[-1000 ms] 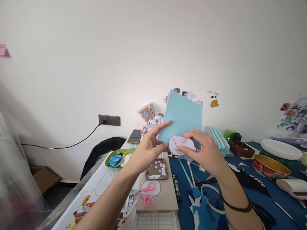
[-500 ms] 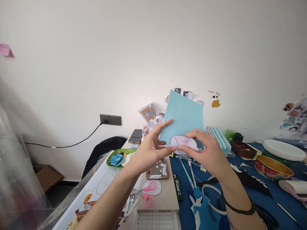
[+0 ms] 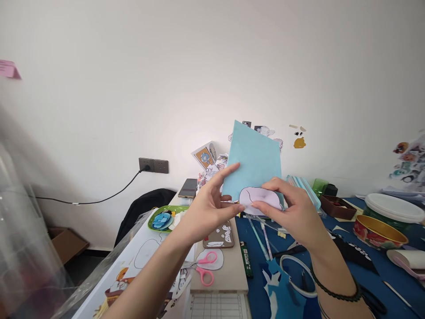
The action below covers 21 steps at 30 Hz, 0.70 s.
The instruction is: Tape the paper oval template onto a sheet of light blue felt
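A light blue sheet (image 3: 254, 155), paper or felt, is held up slantwise in front of the wall. My left hand (image 3: 217, 201) grips it at its lower left, with the index finger stretched along its face and the thumb near the bottom. A pale lavender rounded cutout (image 3: 255, 197) with a dark outline lies against the sheet's lower edge. My right hand (image 3: 285, 204) is closed on this cutout, its thumb pressing the front and the other fingers partly hidden. The left thumb tip touches or nearly touches the cutout's left end.
Below my hands lie pink-handled scissors (image 3: 206, 268) on a white cutout, and a brown case (image 3: 219, 235) with white stickers. A green tray (image 3: 152, 221) holds blue pieces at left. Blue scraps (image 3: 282, 292), a roll of clear-white tape (image 3: 299, 274) and a gold-rimmed tin (image 3: 378, 237) lie at right.
My right hand and the lavender cutout have shifted slightly to the right along the sheet. The sheet has risen a little; my left hand is almost where it was.
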Tool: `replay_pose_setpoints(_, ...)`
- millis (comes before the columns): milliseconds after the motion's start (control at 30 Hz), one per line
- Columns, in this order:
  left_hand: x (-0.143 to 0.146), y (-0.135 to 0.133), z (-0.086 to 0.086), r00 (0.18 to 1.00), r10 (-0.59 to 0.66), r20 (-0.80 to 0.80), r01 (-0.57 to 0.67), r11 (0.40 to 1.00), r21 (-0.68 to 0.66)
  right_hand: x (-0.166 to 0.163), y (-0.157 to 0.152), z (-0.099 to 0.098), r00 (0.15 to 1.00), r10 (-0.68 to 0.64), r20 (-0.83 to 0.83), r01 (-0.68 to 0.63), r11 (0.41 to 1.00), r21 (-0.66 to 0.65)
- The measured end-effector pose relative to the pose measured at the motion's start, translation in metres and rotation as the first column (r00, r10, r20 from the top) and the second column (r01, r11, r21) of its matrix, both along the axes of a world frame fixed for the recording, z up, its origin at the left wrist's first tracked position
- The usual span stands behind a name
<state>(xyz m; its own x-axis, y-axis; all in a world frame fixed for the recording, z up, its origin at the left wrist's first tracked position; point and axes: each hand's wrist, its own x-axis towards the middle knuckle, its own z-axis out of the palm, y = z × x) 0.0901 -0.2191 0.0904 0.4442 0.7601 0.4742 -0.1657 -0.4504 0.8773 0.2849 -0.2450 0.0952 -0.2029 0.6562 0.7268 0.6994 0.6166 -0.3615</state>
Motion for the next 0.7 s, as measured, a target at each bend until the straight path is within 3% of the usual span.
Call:
replay_pose_setpoints(267,0.0002,-0.0041,0.0025,1.000,0.009,0.010,-0.009,1.000,-0.011,0.0007,-0.0047,0.0023,0.992,0.036,-0.118,-0.044,0.997,-0.069)
replay_pose_setpoints(700,0.0011,-0.0032,0.0017,1.000,0.004,0.002,-0.004,1.000,0.023,0.0045,0.0002,-0.0007,0.996,0.078,-0.050,-0.078,0.997,-0.002)
